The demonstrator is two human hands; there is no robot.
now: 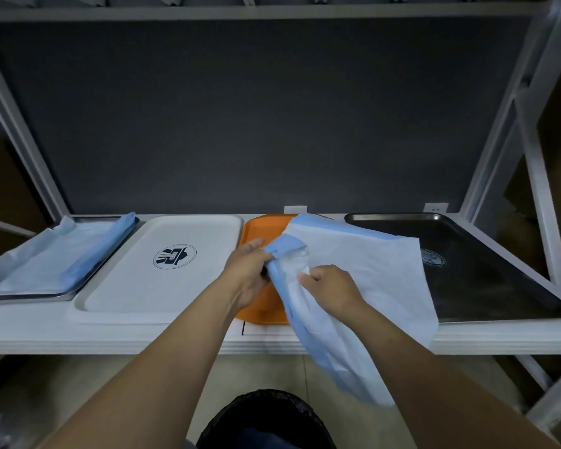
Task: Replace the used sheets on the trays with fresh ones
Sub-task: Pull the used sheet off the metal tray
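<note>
The counter (175, 338) and frame (536, 176) are white, set against a dark grey back panel (256, 124), with a beige floor (259, 367) and a black bin (266, 413) below. From the left, the steel tray (30, 298) is silver-grey under a pale blue left sheet (46, 260), the white tray (127, 286) bears a round navy emblem (174, 257), the orange tray (259, 228) is plain bright orange, and the black tray (499, 280) shows a faint, pale round mark (434, 257). The middle sheet (370, 270) is white on one face and light blue on the other, the blue showing as bands along its turned edges.
</note>
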